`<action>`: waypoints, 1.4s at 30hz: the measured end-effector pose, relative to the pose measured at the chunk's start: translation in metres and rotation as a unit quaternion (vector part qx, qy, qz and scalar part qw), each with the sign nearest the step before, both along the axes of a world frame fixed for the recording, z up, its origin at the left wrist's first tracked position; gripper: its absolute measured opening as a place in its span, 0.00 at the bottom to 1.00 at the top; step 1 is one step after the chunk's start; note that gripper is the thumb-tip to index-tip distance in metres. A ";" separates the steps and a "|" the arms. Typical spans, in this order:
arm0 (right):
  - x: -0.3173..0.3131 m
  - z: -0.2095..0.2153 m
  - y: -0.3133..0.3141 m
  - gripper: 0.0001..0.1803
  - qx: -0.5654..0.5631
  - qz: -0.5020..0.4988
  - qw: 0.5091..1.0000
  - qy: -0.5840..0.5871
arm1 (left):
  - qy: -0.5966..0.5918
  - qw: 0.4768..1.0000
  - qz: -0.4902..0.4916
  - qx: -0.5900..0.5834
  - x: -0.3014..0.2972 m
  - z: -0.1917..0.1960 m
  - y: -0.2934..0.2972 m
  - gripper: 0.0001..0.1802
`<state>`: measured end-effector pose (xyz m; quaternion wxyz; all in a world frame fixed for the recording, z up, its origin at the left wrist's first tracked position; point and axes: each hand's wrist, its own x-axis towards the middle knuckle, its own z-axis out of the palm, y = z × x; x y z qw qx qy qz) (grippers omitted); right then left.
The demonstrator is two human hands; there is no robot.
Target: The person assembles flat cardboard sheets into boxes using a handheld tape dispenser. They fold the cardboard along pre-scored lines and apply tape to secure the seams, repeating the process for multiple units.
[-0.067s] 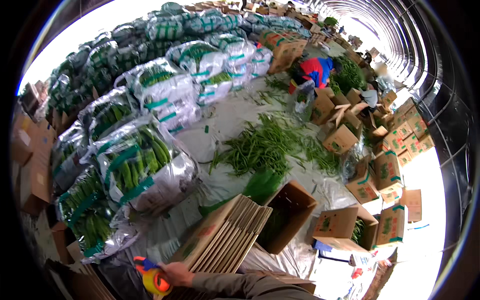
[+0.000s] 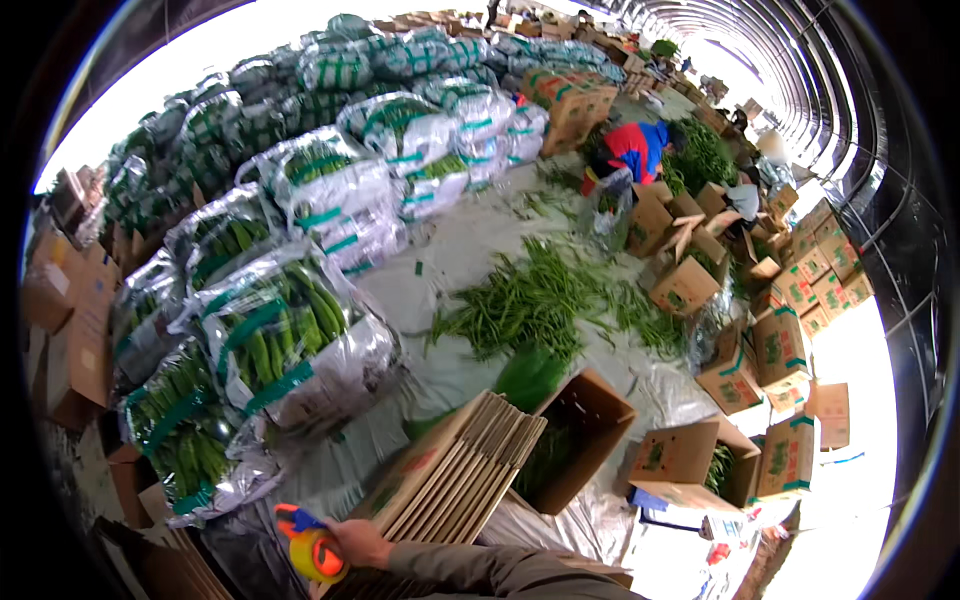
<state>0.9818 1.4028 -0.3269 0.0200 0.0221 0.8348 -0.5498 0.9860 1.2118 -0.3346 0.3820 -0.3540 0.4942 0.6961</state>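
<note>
While clear plastic sacks of green pods (image 2: 285, 340) lay at the left, one hand (image 2: 358, 543) at the lower edge, whose side could not be told, gripped an orange and yellow plastic tape dispenser (image 2: 312, 549), probably light, rigid, best held by its handle. Just right, stiff flattened brown cardboard boxes (image 2: 462, 470) leaned against an open carton (image 2: 580, 435).

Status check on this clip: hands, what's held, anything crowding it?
One hand grips an orange tape dispenser; which hand, unclear. Other hand out of view. Stack of flattened cartons right beside it. Open box behind the stack.
</note>
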 end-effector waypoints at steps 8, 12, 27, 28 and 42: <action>-0.040 0.057 0.105 0.17 -0.011 -0.123 0.989 0.078 | 0.074 0.983 -0.064 0.155 -0.049 -0.012 0.075 0.47; -0.079 0.041 0.163 0.19 -0.049 -0.182 0.980 0.064 | 0.028 0.974 -0.102 0.202 -0.090 0.011 0.141 0.49; -0.005 -0.014 0.429 0.18 -0.239 -0.193 0.948 -0.086 | 0.031 0.959 -0.282 -0.015 -0.114 -0.035 0.148 0.41; -0.012 -0.006 0.442 0.17 -0.239 -0.163 0.951 -0.109 | 0.024 0.982 -0.168 -0.088 -0.105 -0.084 0.105 0.41; -0.058 -0.007 0.517 0.13 -0.137 -0.242 0.948 -0.152 | 0.055 0.778 0.573 0.250 -0.003 -0.448 0.031 0.39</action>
